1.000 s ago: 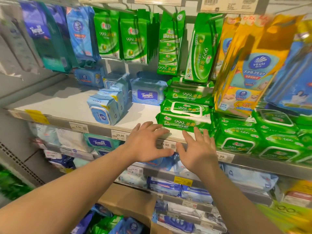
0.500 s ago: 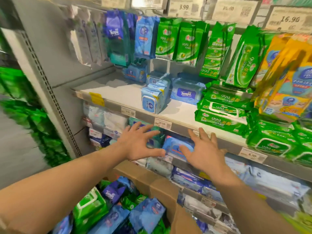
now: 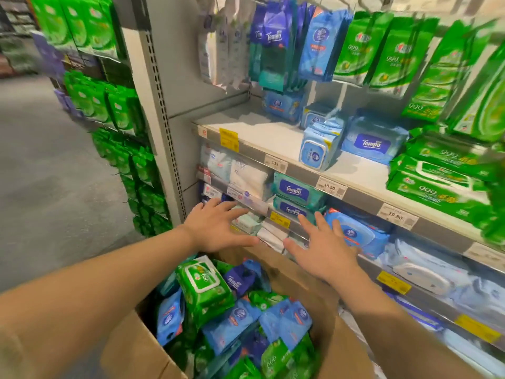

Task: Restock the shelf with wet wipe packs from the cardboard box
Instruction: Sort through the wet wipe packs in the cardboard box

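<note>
An open cardboard box point(image 3: 336, 340) stands below me, full of several green, blue and purple wet wipe packs; a green pack point(image 3: 203, 285) lies on top at its left. Both hands hover over the box's far edge with fingers spread and nothing in them. My left hand point(image 3: 216, 228) is in front of the lower shelf rows, and my right hand point(image 3: 323, 248) is beside it to the right. The white shelf point(image 3: 262, 132) above carries blue packs point(image 3: 318, 147) in the middle and stacked green packs point(image 3: 437, 184) at the right.
Hanging green and blue packs point(image 3: 393, 50) fill the hooks above the shelf. Lower shelf rows hold Tempo packs point(image 3: 297, 191) and blue packs point(image 3: 352, 232). A grey upright post point(image 3: 161, 110) bounds the shelf on the left, with grey floor point(image 3: 49, 173) beyond it.
Both hands have come down from the shelf edge to just above the box. The view has swung left and down, bringing the box's contents into sight.
</note>
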